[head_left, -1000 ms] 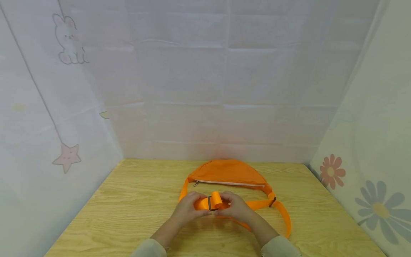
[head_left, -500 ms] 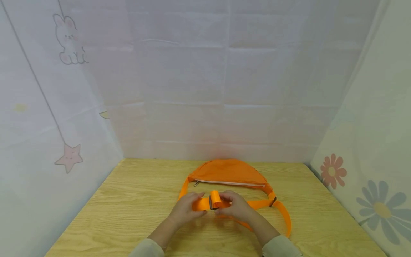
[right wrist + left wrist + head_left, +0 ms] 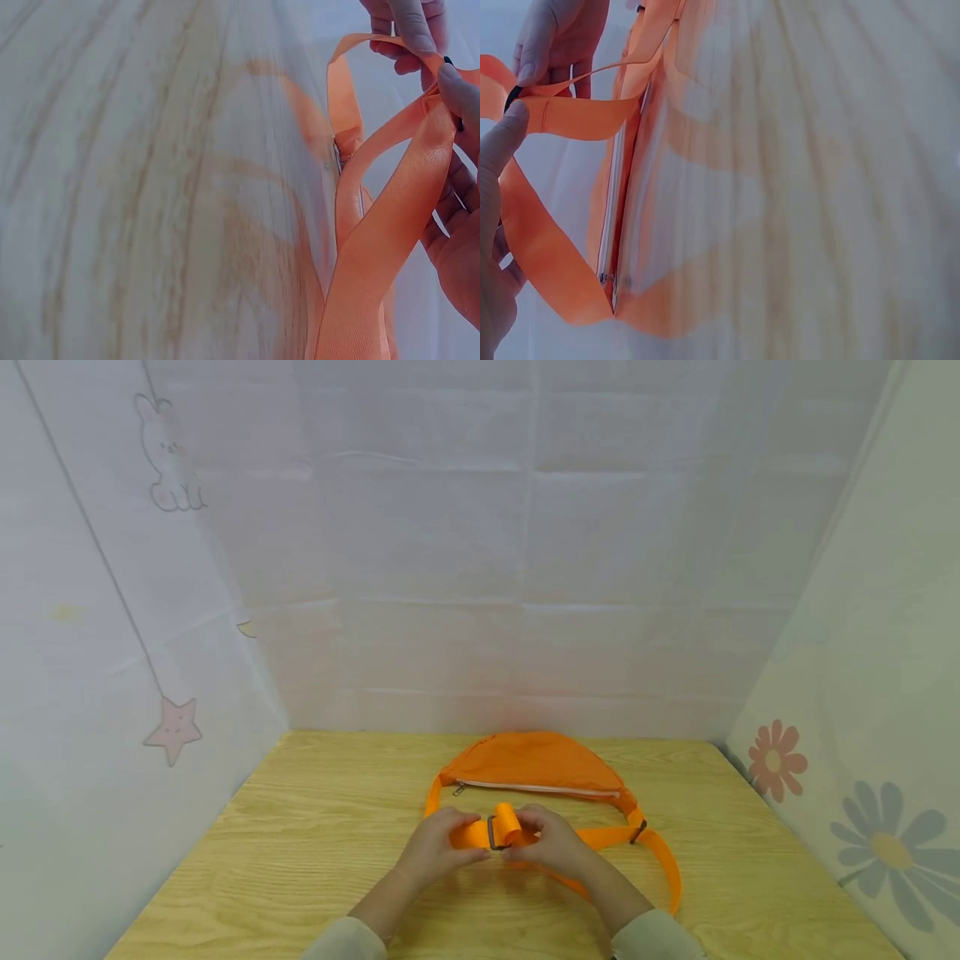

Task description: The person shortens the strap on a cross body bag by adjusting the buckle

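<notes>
An orange waist bag (image 3: 536, 760) lies on the table, its zipper side toward me. In the head view, its orange strap (image 3: 472, 835) is raised in front of the bag and passes through a dark slide buckle (image 3: 491, 832). My left hand (image 3: 433, 847) pinches the strap left of the buckle. On the other side, my right hand (image 3: 553, 845) pinches the strap by the buckle, where a short loop (image 3: 507, 820) of webbing stands up. The right wrist view shows the right thumb (image 3: 457, 86) against the strap, with the buckle partly hidden.
A second dark buckle (image 3: 638, 832) sits on the strap near the bag's right end, where the strap curves across the wood-grain table (image 3: 315, 843). Pale patterned sheets (image 3: 420, 543) enclose the table at the back and both sides.
My left hand shifts slightly left, then slightly back right along the strap. The standing webbing loop tilts a little to the right. The bag stays in place.
</notes>
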Motion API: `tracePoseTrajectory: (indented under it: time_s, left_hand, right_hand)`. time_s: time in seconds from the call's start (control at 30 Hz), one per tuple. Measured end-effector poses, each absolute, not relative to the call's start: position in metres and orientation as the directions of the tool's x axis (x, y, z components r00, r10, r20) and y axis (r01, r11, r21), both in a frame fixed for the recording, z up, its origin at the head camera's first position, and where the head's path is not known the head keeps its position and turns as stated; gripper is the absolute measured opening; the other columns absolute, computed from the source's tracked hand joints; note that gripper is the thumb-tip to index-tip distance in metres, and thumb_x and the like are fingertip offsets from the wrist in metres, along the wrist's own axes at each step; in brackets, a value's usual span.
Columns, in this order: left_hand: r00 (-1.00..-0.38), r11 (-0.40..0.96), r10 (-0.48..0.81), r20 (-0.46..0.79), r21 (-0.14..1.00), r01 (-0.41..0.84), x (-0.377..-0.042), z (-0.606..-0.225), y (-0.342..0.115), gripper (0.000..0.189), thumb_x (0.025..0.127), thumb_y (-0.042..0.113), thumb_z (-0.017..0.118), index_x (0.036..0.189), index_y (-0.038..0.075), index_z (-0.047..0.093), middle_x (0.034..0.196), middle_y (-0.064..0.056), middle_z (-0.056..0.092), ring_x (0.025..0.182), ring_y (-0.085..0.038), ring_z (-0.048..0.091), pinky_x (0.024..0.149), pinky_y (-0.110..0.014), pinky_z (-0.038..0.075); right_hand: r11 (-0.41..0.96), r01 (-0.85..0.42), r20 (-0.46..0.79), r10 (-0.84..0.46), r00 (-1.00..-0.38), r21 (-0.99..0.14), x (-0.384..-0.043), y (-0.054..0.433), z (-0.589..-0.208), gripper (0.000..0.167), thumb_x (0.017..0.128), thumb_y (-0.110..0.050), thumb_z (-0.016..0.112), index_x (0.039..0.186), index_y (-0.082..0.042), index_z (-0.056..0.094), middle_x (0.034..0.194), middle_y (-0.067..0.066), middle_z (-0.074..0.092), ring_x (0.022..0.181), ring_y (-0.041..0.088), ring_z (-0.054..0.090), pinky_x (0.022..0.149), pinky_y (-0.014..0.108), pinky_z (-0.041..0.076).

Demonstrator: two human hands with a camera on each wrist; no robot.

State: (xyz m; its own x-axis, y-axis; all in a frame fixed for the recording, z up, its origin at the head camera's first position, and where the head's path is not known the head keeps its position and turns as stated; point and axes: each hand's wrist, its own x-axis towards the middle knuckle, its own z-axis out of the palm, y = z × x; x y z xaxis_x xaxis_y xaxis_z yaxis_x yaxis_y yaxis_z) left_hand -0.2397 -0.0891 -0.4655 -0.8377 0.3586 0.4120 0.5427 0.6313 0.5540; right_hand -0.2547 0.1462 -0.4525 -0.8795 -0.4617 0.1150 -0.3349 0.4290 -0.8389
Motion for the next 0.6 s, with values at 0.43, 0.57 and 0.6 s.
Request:
tracePoseTrajectory:
  time_s: [0.43,0.57,0.6]
  left_hand:
    - [-0.806,0.585,0.430,0.405,0.555,0.591,-0.2409,-0.4672,-0.0847,0.057,0.078,0.037,0.081,0.124,0.008,0.067,0.104,0.002,0.062,0.095,-0.011,0.058,0.087,-0.029,0.052]
    - [-0.791,0.597,0.454,0.410,0.519,0.612,-0.2403,-0.4680,-0.0860,0.056,0.080,0.022,0.081,0.129,0.005,0.062,0.107,0.000,0.061,0.097,-0.013,0.059,0.087,-0.031,0.053]
    - [-0.787,0.605,0.454,0.417,0.505,0.616,-0.2402,-0.4679,-0.0863,0.056,0.080,0.019,0.080,0.130,0.004,0.061,0.108,-0.002,0.063,0.097,-0.015,0.060,0.088,-0.032,0.054]
  right_hand:
    - [0.414,-0.353,0.133,-0.474,-0.871,-0.839,-0.2521,0.1434,-0.4529,0.035,0.078,-0.028,0.083,0.110,-0.018,0.071,0.108,0.002,0.061,0.097,0.017,0.056,0.084,0.033,0.049]
    - [0.422,-0.353,0.131,-0.470,-0.873,-0.835,-0.2515,0.1428,-0.4524,0.037,0.078,-0.028,0.083,0.112,-0.019,0.071,0.108,0.001,0.060,0.097,0.017,0.056,0.084,0.031,0.049]
    - [0.427,-0.355,0.134,-0.466,-0.874,-0.831,-0.2514,0.1425,-0.4523,0.038,0.078,-0.028,0.083,0.113,-0.019,0.071,0.108,0.001,0.060,0.097,0.017,0.056,0.083,0.031,0.049]
